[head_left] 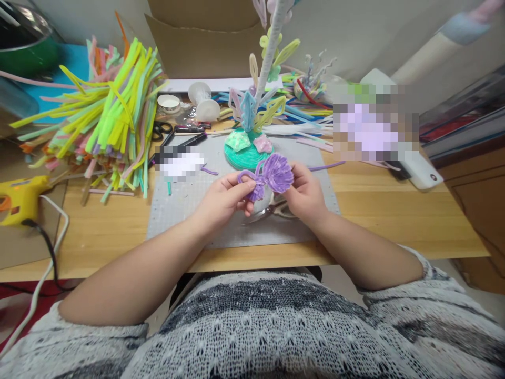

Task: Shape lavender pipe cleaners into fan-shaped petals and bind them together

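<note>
A purple pipe-cleaner piece (pixel 278 172), with a rounded fan-shaped lobe at the right and loops at the left, is held above the grey cutting mat (pixel 185 221). My left hand (pixel 226 197) pinches its left, looped end between thumb and fingers. On the other side my right hand (pixel 305 192) grips the edge of the rounded lobe; its fingertips are partly hidden. Scissors (pixel 272 210) lie on the mat just under the piece. Behind my hands stands a pipe-cleaner ornament with a white-wrapped stem (pixel 270 58) and a round green base (pixel 240 158).
A big bundle of coloured pipe cleaners (pixel 114 116) lies at the left, above a yellow glue gun (pixel 26 197) with its cord. Black pens (pixel 185 142) and a white spool (pixel 205 102) sit behind the mat. Toward the right is a white device (pixel 424 171), partly blurred out.
</note>
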`<action>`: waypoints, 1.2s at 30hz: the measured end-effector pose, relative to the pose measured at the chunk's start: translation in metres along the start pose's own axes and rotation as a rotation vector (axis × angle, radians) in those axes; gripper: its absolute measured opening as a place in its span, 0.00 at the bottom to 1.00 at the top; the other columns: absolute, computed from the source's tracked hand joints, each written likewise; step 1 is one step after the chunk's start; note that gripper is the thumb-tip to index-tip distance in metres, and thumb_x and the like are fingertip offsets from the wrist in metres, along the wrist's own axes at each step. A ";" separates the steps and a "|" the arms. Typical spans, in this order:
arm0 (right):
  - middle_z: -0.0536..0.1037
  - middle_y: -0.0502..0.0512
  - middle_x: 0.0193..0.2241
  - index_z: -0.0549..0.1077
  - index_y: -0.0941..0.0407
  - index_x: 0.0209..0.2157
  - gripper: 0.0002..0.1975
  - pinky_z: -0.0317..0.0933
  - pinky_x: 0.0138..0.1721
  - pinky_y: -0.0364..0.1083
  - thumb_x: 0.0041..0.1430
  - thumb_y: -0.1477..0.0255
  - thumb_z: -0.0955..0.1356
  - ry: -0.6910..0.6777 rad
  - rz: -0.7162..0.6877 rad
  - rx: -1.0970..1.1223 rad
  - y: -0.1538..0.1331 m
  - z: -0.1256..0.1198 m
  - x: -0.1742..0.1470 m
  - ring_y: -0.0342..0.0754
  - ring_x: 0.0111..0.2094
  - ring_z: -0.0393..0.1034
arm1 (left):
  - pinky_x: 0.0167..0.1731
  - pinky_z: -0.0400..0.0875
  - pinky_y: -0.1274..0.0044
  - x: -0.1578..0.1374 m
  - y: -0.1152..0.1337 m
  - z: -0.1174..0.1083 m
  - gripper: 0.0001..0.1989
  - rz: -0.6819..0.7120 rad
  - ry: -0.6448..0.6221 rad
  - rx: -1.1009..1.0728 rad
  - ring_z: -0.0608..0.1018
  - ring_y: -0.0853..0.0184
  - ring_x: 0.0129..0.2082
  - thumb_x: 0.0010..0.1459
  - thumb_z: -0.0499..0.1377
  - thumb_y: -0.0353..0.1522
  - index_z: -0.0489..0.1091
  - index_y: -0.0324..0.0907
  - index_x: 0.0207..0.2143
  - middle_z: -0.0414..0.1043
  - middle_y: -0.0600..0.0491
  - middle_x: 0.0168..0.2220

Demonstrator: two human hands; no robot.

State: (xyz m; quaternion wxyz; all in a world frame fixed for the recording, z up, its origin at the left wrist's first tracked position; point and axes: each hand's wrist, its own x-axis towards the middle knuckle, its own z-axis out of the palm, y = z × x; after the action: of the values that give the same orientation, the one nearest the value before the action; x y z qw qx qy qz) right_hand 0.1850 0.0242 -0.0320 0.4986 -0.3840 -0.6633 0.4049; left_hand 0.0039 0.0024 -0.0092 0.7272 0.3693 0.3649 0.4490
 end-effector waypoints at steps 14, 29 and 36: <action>0.71 0.49 0.27 0.69 0.55 0.34 0.13 0.62 0.31 0.43 0.58 0.59 0.69 -0.094 0.131 0.072 -0.016 0.011 -0.009 0.43 0.28 0.66 | 0.27 0.72 0.82 0.002 -0.008 0.000 0.11 -0.161 0.005 -0.168 0.77 0.74 0.25 0.43 0.69 0.28 0.75 0.37 0.32 0.76 0.54 0.27; 0.74 0.50 0.25 0.71 0.57 0.29 0.10 0.62 0.32 0.44 0.60 0.65 0.68 -0.115 0.021 -0.082 -0.011 0.007 -0.008 0.43 0.28 0.67 | 0.36 0.68 0.77 0.005 -0.016 -0.002 0.14 0.049 0.043 0.070 0.75 0.69 0.34 0.43 0.70 0.32 0.77 0.40 0.36 0.78 0.53 0.35; 0.74 0.55 0.37 0.72 0.52 0.40 0.07 0.62 0.47 0.52 0.62 0.66 0.66 -0.082 -0.194 -0.218 -0.013 0.000 -0.006 0.49 0.41 0.68 | 0.36 0.69 0.75 0.000 -0.007 -0.002 0.09 0.168 0.095 0.224 0.74 0.69 0.31 0.47 0.68 0.35 0.75 0.41 0.30 0.75 0.53 0.30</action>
State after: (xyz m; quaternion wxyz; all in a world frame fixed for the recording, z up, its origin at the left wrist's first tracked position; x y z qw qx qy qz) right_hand 0.1849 0.0141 -0.0222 0.4634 -0.3530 -0.7571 0.2958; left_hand 0.0043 0.0005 -0.0160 0.6232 0.4558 0.4145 0.4817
